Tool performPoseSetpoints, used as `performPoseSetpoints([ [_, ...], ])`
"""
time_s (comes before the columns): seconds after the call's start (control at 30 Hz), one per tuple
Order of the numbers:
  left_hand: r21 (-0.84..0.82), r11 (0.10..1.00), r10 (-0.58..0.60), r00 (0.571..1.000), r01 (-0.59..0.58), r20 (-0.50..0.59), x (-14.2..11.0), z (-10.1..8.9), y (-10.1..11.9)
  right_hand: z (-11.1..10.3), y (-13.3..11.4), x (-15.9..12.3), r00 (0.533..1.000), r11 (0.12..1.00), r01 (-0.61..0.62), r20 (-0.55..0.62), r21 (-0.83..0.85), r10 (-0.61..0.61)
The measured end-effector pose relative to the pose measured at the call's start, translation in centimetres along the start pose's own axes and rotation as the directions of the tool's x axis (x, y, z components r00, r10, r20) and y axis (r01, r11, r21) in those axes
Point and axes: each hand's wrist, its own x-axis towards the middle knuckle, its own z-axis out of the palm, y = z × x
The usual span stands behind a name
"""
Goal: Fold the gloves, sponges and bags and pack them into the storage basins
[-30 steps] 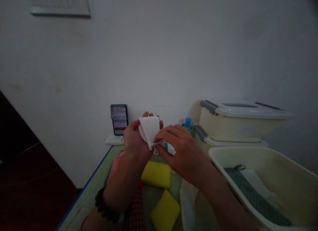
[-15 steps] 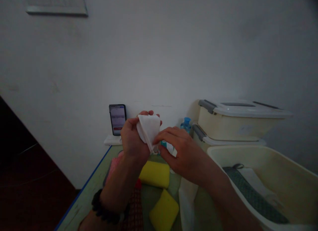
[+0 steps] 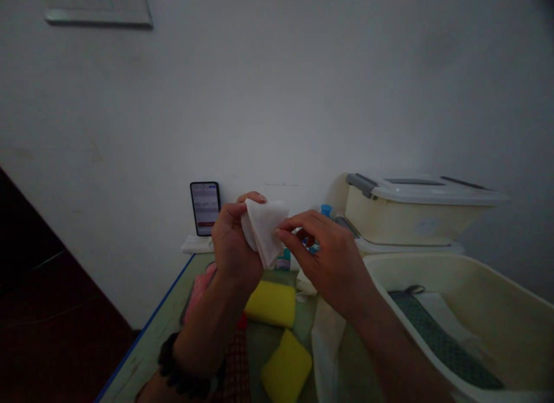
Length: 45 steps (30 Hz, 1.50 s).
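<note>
Item one: folded white cloth [image 3: 268, 227], possibly tissue, layered into a wedge; held up in front of me, above the far part of the green tabletop [image 3: 160, 328].

Left hand [image 3: 236, 247]: mine, gripping the cloth from its left side, thumb in front, fingers behind. Change: the fingertips that showed past its right edge are now hidden.

Right hand [image 3: 329, 258]: mine, thumb and forefinger pinching the cloth's right edge. Change: half a second ago these fingers were at its lower corner. My reading: the handling passes from corner to edge, with the folds kept together.

Items nearby, all in place: two yellow sponges, one farther [image 3: 272, 303], one nearer [image 3: 287, 368]; a pale strip [image 3: 324, 357] to their right; a phone [image 3: 205, 209] propped at far left; a cream tub [image 3: 415, 267] at right, holding a green textured cloth [image 3: 437, 336].
</note>
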Motion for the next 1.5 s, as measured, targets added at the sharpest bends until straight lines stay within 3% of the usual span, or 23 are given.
performPoseSetpoints([
  [0.2, 0.079, 0.997, 0.011, 0.999, -0.015, 0.053, -0.1, -0.1, 0.2, -0.2, -0.1, 0.0, 0.97, 0.968, -0.211, -0.092, 0.138, 0.225],
  [0.43, 0.222, 0.969, 0.059, 0.978, -0.104, 0.2, 0.2, -0.8, 0.0, -0.7, -0.4, 0.0, 0.959, 0.952, -0.179, -0.172, 0.25, 0.225],
  [0.6, 0.417, 0.878, 0.062, 0.92, -0.235, 0.387, 1.2, -2.1, 1.0, -1.0, -0.1, 0.0, 0.935, 0.878, -0.253, -0.129, 0.407, 0.33],
  [0.7, 0.508, 0.815, 0.052, 0.908, -0.279, 0.415, 1.4, -2.6, 2.0, -1.1, 0.0, 0.1, 0.928, 0.82, -0.261, -0.102, 0.51, 0.359],
  [0.83, 0.578, 0.771, 0.028, 0.921, -0.267, 0.389, 1.2, -2.6, 2.7, -1.1, 0.0, 0.3, 0.921, 0.837, -0.283, -0.111, 0.468, 0.373],
  [1.03, 0.563, 0.816, -0.111, 0.92, -0.131, 0.375, 0.9, -2.3, 2.6, -1.1, 0.1, 0.3, 0.918, 0.846, -0.284, -0.125, 0.451, 0.375],
  [1.13, 0.545, 0.829, -0.121, 0.908, -0.129, 0.4, 0.9, -2.3, 2.7, -1.3, -0.2, 0.3, 0.913, 0.798, -0.303, -0.08, 0.521, 0.399],
  [1.3, 0.554, 0.795, -0.011, 0.906, -0.249, 0.423, 1.0, -2.4, 2.9, -1.7, -0.6, 0.3, 0.887, 0.678, -0.397, 0.07, 0.619, 0.456],
  [1.5, 0.519, 0.795, 0.043, 0.882, -0.315, 0.469, 0.9, -2.3, 3.0, -2.3, -0.8, 0.4, 0.847, 0.654, -0.499, 0.162, 0.568, 0.507],
])
